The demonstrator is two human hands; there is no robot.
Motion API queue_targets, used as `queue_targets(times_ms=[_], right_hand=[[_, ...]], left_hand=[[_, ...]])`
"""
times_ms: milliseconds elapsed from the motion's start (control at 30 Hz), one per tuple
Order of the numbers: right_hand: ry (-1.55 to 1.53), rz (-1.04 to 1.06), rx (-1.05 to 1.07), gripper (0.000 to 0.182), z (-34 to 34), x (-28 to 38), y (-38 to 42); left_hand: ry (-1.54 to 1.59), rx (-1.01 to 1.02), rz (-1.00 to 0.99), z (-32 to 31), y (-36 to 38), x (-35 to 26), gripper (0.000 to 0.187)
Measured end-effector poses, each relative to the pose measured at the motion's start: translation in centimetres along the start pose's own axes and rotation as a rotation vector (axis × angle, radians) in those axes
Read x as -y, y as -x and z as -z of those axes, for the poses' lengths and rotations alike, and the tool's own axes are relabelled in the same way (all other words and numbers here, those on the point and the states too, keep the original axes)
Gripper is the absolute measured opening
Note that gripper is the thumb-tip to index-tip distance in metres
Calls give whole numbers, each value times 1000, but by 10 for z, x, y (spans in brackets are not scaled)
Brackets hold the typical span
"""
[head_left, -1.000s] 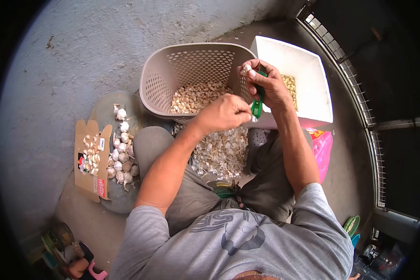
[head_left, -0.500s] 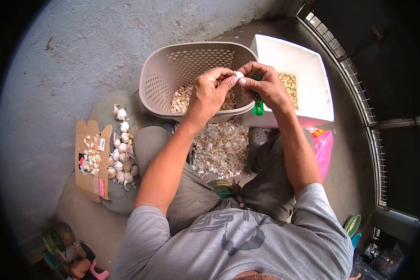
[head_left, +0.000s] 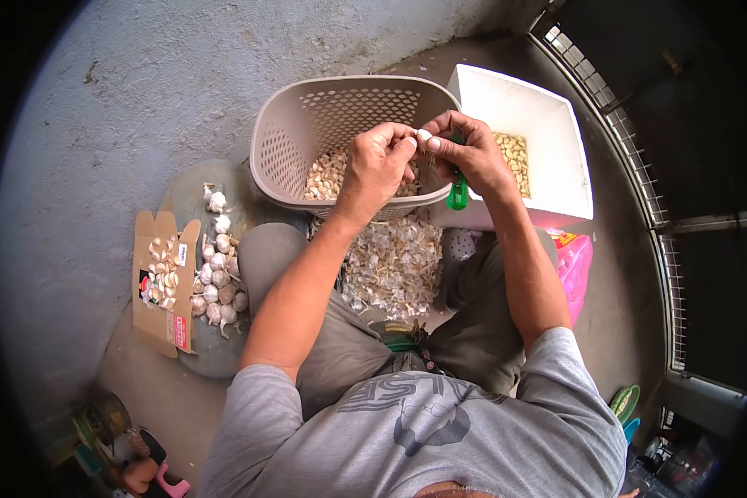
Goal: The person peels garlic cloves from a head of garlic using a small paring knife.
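Over the plastic basket [head_left: 267,133], my left hand [head_left: 373,170] and my right hand [head_left: 477,158] meet at the fingertips. Both pinch a small pale garlic clove [head_left: 424,136] between thumb and fingers. My right hand also keeps a green-handled tool [head_left: 457,195] in its palm; its working end is hidden. Below the hands, loose garlic cloves [head_left: 325,174] lie in the basket. Peeled yellowish cloves [head_left: 513,159] fill part of the white foam box [head_left: 556,203] at the right.
Whole garlic bulbs [head_left: 217,278] sit on a grey round surface at the left, beside a cardboard piece [head_left: 145,328] bearing several cloves. Papery garlic skins [head_left: 394,266] are heaped between my legs. A pink bag [head_left: 574,270] stands by my right knee. A wall [head_left: 158,91] bounds the left side.
My left fingertips have drawn slightly away and down from the clove's top, the left fingers curling more. The right hand stays nearly in place with the green-handled tool.
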State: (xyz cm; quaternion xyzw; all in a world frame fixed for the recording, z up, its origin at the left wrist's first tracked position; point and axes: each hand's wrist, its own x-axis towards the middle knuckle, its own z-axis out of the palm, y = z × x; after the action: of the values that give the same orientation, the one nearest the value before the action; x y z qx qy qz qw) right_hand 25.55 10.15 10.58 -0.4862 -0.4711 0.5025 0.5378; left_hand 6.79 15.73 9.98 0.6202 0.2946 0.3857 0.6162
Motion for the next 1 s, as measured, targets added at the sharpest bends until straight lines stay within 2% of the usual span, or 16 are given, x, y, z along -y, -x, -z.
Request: queue_targets(times_ms=[333, 433, 633, 733, 833, 933, 1000], right_hand=[[117, 24, -54, 19, -9, -6, 0], [49, 4, -61, 19, -12, -2, 1], [151, 87, -48, 24, -4, -10, -4], [366, 218, -68, 23, -7, -10, -3], [466, 89, -87, 21, -9, -4, 1], [574, 167, -116, 18, -12, -5, 3], [559, 179, -113, 19, -16, -4, 5]], left_hand=[[9, -48, 37, 1, 0, 4, 15], [8, -37, 28, 1, -1, 9, 16], [16, -59, -42, -3, -3, 6, 15], [-98, 6, -69, -1, -2, 7, 14], [-275, -37, -156, 2, -6, 16, 12], [-547, -66, -322, 4, -4, 13, 10], [-619, -95, -394, 2, -3, 14, 9]])
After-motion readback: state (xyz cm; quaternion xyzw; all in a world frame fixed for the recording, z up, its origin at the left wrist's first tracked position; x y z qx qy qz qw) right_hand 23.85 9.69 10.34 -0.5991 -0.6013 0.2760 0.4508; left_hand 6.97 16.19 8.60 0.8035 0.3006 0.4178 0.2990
